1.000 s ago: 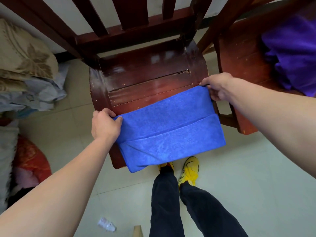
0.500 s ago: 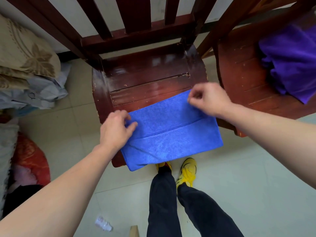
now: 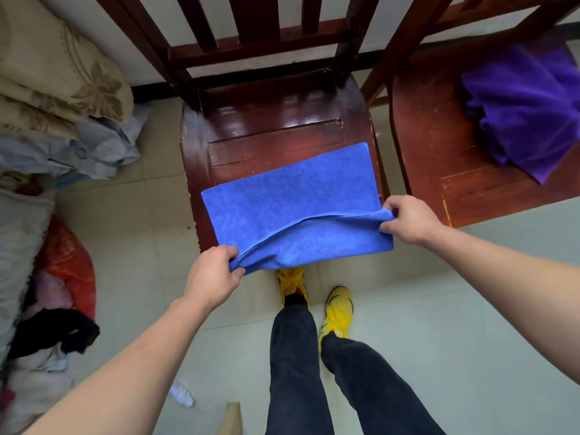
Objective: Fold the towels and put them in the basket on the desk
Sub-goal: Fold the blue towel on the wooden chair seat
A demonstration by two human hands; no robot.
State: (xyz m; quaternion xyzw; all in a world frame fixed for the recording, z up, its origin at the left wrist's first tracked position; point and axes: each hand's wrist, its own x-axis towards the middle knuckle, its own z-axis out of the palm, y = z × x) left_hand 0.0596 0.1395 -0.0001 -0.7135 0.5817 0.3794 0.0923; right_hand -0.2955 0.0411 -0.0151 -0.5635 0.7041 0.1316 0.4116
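At the chair seat's [image 3: 276,127] front edge, my left hand [image 3: 211,277] and right hand [image 3: 408,219] each pinching the blue towel's [image 3: 292,199] near corners.

We see bare seat behind the folded blue towel [image 3: 292,196] on the dark red wooden chair [image 3: 276,120]; its slatted backrest [image 3: 251,32] blocks the rear edge.

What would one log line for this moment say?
step: folding | blue towel on chair seat | left hand, right hand pinch near corners | purple towel waits
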